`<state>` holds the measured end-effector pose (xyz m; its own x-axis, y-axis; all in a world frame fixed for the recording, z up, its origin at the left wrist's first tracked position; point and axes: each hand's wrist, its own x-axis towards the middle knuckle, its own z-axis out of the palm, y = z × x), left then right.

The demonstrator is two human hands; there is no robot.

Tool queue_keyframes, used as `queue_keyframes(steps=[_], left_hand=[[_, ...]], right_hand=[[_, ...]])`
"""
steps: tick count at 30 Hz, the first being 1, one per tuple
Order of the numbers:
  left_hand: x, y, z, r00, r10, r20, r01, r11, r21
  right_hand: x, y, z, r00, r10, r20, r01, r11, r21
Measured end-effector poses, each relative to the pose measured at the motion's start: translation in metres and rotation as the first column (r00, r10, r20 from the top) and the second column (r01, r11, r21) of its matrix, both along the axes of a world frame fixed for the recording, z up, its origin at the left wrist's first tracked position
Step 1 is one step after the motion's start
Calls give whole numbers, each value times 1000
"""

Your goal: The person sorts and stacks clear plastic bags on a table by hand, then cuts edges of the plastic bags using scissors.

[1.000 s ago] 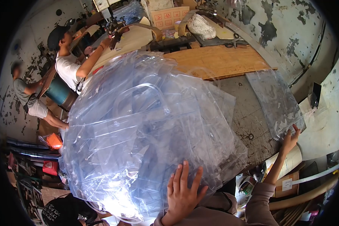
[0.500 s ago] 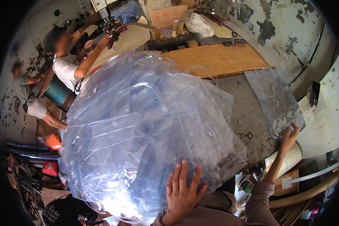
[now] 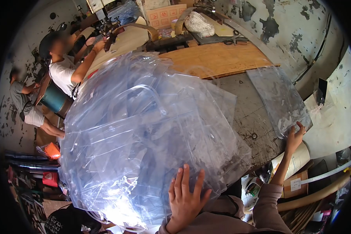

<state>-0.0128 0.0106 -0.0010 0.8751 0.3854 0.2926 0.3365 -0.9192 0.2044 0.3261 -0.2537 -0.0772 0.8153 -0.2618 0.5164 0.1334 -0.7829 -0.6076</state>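
A large heap of clear plastic sheets or bags [image 3: 144,128] covers much of the table. My left hand [image 3: 187,197] lies flat with fingers spread on the near edge of the heap. Off to the right, a smaller stack of clear plastic [image 3: 279,97] lies on the scratched tabletop [image 3: 247,113]. My right hand [image 3: 295,136] rests at the near edge of this stack, fingers apart and slightly bent, touching the plastic. Whether its fingertips pinch a sheet is not visible.
A wooden board [image 3: 222,58], scissors [image 3: 235,38] and a white string bundle [image 3: 199,24] lie at the back. A phone [image 3: 321,91] stands at the right. Two people [image 3: 62,72] are at the left; a black cap [image 3: 60,222] shows at the lower left.
The camera view has shifted slightly, so the table sits further left. My right hand's fingers have bent a little at the stack's edge. My left hand stays on the heap.
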Motion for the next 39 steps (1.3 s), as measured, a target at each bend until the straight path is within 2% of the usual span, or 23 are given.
queue_keyframes(steps=[17, 39], left_hand=[[1, -1, 1, 1000, -1, 13, 1, 1000, -7], [2, -1, -1, 1000, 8, 6, -8, 1000, 8]], right_hand=[[4, -2, -6, 996, -76, -38, 73, 994, -78], [2, 0, -4, 998, -60, -35, 57, 995, -82]])
